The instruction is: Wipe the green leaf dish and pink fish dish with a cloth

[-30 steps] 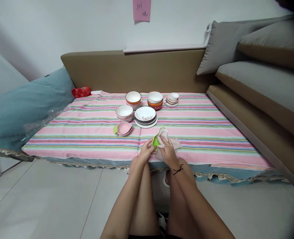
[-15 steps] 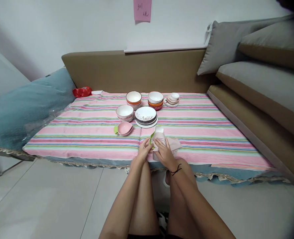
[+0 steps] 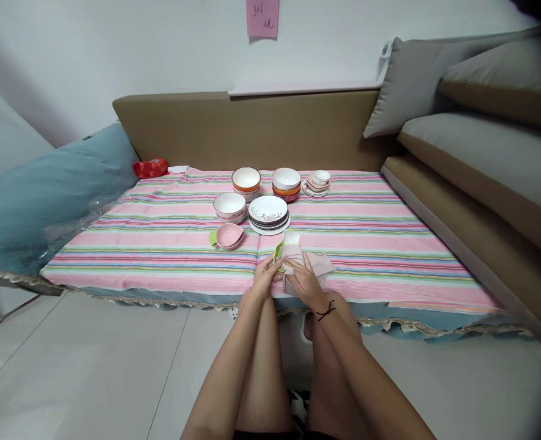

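Observation:
My left hand (image 3: pixel 265 278) grips the rim of a small green dish (image 3: pixel 278 252) held over the near edge of the striped cloth (image 3: pixel 371 244). My right hand (image 3: pixel 303 280) presses a pale pink rag (image 3: pixel 298 255) against that dish, fingers curled into the fabric. The rag hides most of the dish. Just beyond my hands stand a stack of plates (image 3: pixel 268 214), a pink leaf-shaped dish (image 3: pixel 228 236) and a white bowl (image 3: pixel 229 206).
Farther back sit an orange-banded bowl (image 3: pixel 245 180), stacked bowls (image 3: pixel 286 183) and a pile of small saucers (image 3: pixel 317 183). A red bag (image 3: pixel 150 167) lies at the back left by a teal cushion (image 3: pixel 46 195). Brown and grey sofa cushions (image 3: pixel 481 159) rise on the right.
The rag has slid over more of the green dish as my right hand rubbed it; both hands stayed in nearly the same place.

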The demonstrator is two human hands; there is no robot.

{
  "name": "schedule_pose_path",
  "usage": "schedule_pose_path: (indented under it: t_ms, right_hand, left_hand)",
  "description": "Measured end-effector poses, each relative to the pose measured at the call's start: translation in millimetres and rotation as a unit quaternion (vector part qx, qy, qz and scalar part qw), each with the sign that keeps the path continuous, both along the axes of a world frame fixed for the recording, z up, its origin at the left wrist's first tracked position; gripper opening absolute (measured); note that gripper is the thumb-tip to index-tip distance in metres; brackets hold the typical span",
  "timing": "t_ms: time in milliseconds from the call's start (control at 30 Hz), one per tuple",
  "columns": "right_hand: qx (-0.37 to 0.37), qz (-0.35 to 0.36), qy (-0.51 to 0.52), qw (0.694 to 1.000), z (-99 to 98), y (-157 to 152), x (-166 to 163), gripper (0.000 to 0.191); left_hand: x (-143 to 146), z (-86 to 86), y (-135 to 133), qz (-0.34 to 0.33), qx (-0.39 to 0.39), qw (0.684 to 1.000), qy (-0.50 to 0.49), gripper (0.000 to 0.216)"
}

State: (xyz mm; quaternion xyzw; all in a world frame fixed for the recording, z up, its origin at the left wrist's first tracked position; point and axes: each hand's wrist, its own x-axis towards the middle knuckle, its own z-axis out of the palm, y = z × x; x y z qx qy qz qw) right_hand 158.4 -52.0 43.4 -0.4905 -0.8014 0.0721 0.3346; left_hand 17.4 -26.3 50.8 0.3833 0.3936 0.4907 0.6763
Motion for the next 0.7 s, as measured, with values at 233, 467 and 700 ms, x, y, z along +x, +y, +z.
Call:
schedule_pose_path:
  t_ms: [233,467,700]
  right_hand:
    - [0.002,-0.012,-0.030,0.999,0.3,0.5,-1.0,0.036]
    - [0.017,-0.044,-0.060,0.997,-2.6,3.3,-0.5,0.038]
    - [0.037,-0.038,-0.083,0.995,-7.8,0.0,1.3,0.040]
  left_hand:
    - [-0.7,-3.1,2.2,-0.002,0.000,1.000,-0.007,0.058]
    - [0.0,-7.7,4.9,-0.034,0.051,0.998,0.016,0.048]
    - [0.7,-7.9,6.2,0.014,-0.007,1.000,-0.007,0.056]
